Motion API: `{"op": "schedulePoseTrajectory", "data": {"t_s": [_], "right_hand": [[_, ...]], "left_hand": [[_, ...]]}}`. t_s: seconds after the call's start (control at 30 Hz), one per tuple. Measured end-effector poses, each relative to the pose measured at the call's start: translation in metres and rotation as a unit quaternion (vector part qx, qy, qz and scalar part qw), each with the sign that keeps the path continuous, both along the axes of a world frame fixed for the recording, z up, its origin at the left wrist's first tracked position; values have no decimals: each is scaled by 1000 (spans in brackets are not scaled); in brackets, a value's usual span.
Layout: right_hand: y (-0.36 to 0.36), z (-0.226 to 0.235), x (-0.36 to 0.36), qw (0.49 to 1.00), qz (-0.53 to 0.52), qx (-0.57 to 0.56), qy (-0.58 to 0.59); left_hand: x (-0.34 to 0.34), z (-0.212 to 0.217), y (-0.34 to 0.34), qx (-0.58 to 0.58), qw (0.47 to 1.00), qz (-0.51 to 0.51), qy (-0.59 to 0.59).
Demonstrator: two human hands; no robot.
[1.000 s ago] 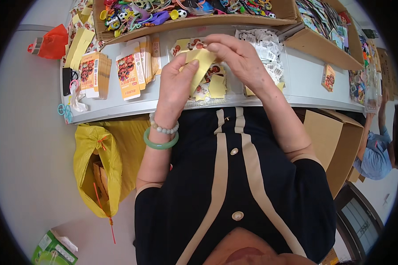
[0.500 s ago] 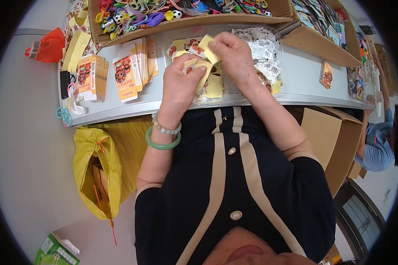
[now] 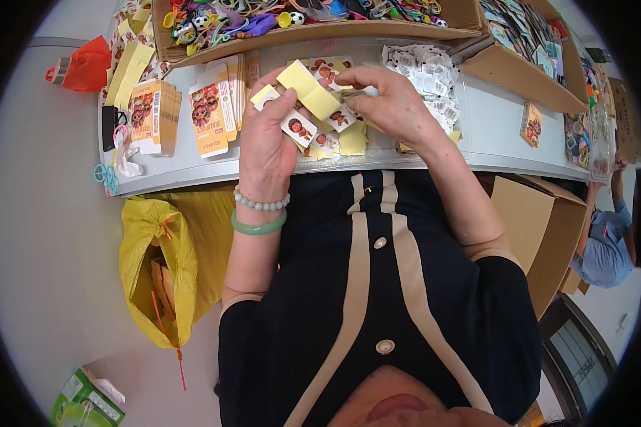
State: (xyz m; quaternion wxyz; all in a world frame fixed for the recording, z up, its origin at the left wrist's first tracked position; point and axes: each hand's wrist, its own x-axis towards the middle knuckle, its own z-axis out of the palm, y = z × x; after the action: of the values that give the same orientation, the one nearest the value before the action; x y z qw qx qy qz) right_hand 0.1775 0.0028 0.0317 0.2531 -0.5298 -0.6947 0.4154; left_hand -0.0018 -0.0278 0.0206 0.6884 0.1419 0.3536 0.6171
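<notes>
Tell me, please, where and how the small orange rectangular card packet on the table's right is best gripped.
Probably by both long edges, the right hand coming from the near side: the orange packet is narrow and sits alone, with a brown cardboard carton just beyond.

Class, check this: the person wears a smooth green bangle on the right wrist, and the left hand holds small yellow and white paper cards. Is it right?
No: the head view shows the smooth green bangle on the left wrist. The left hand does hold small yellow and white paper cards.
</notes>
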Motion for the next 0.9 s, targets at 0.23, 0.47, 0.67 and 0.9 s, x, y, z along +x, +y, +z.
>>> {"op": "schedulePoseTrajectory", "data": {"t_s": [0.23, 0.47, 0.67, 0.9], "right_hand": [[-5, 1, -12, 964, 29, -162, 211], [-13, 6, -8, 990, 76, -86, 80], [-17, 17, 8, 987, 114, -74, -83], [-14, 3, 11, 951, 61, -206, 221]], "left_hand": [[13, 5, 0, 14, 999, 22, -36], [12, 4, -5, 115, 902, 17, 417], [4, 8, -1, 2, 965, 45, 259], [20, 8, -9, 18, 933, -90, 347]]}}
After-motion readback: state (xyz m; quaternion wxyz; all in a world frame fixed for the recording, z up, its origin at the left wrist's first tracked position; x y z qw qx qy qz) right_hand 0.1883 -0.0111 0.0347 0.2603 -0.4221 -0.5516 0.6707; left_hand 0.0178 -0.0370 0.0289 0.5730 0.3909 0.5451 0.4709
